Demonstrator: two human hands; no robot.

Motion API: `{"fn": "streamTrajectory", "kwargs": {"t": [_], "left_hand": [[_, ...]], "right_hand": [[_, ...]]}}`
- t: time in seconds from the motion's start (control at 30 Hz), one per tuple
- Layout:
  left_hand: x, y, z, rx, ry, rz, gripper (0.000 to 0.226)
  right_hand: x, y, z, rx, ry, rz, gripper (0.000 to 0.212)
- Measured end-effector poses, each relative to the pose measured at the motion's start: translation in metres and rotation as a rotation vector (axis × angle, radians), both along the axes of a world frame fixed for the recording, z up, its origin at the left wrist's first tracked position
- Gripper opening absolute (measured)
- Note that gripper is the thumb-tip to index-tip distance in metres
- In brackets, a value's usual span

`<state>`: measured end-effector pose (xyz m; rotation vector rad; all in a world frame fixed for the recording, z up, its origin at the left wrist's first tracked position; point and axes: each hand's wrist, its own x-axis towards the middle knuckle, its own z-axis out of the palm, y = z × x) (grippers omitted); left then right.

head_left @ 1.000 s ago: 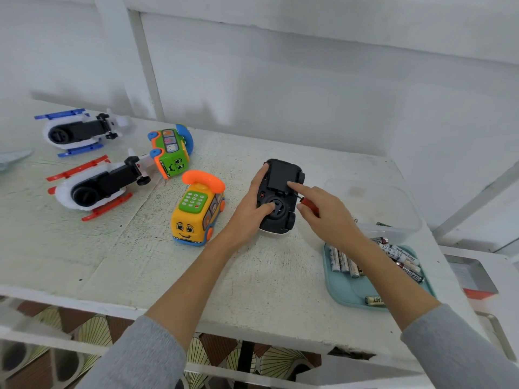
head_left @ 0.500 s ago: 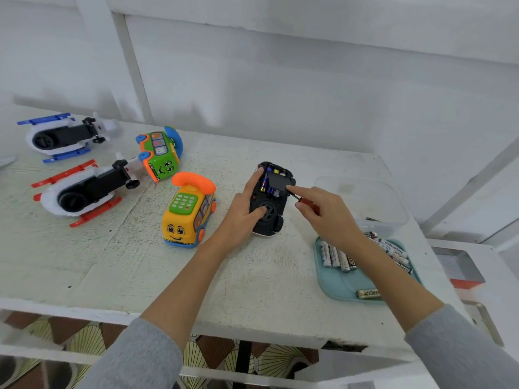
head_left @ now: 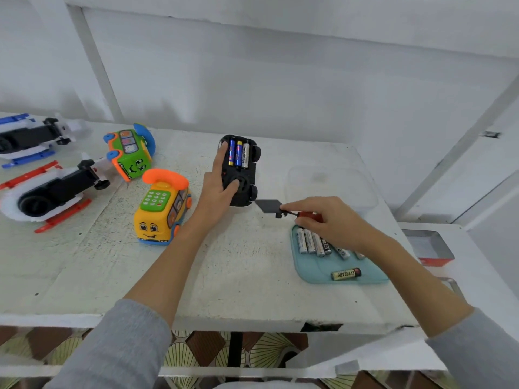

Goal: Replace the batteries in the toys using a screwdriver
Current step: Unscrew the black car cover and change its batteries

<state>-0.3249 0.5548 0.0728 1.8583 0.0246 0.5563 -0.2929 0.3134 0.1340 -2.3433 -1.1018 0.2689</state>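
A black toy car (head_left: 243, 175) lies upside down on the white table (head_left: 230, 270), and my left hand (head_left: 217, 189) grips its left side. Its battery bay is uncovered, showing three batteries (head_left: 238, 153) side by side. My right hand (head_left: 325, 220) holds a red-handled screwdriver (head_left: 307, 215) and pinches the black battery cover (head_left: 269, 206) just right of the car, above the table. A light blue tray (head_left: 314, 269) under my right hand holds several loose batteries (head_left: 313, 244), one apart (head_left: 346, 274) at its front.
A yellow phone-bus toy (head_left: 161, 210), a green bus toy (head_left: 130, 154) and two overturned helicopters (head_left: 47, 192), (head_left: 31, 138) sit at the left. A clear plastic box (head_left: 331, 186) stands behind the tray. A metal tray (head_left: 429, 247) lies on a side surface at right.
My right hand has lifted the battery cover off the car and carried it right and toward me, leaving the three batteries exposed. My left hand still holds the car.
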Motion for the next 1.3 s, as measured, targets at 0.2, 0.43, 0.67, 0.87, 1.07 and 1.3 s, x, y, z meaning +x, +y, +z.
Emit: {"fn": "streamTrajectory", "kwargs": {"t": [0.2,0.43,0.67,0.87,1.07,1.3], "left_hand": [[-0.003,-0.003,0.011,0.018,-0.036,-0.004,0.069],[-0.009,-0.017,0.013,0.067,-0.063,-0.052,0.071],[-0.008,-0.028,0.011,0.099,-0.038,-0.067,0.073],[0.002,-0.036,0.012,0.094,-0.002,-0.065,0.074],[0.020,-0.060,0.025,0.075,-0.077,-0.128,0.071],[0.038,-0.081,0.028,0.094,-0.066,-0.102,0.071]], "right_hand": [[-0.011,0.016,-0.008,-0.281,0.045,0.183,0.032],[-0.013,0.023,-0.007,-0.441,0.109,0.266,0.044],[0.000,0.000,0.016,-0.560,0.221,0.251,0.041],[0.016,-0.023,0.045,-0.400,0.190,0.133,0.023],[0.026,-0.033,0.051,0.098,0.011,-0.162,0.024],[0.033,-0.040,0.040,0.187,-0.039,-0.262,0.025]]}}
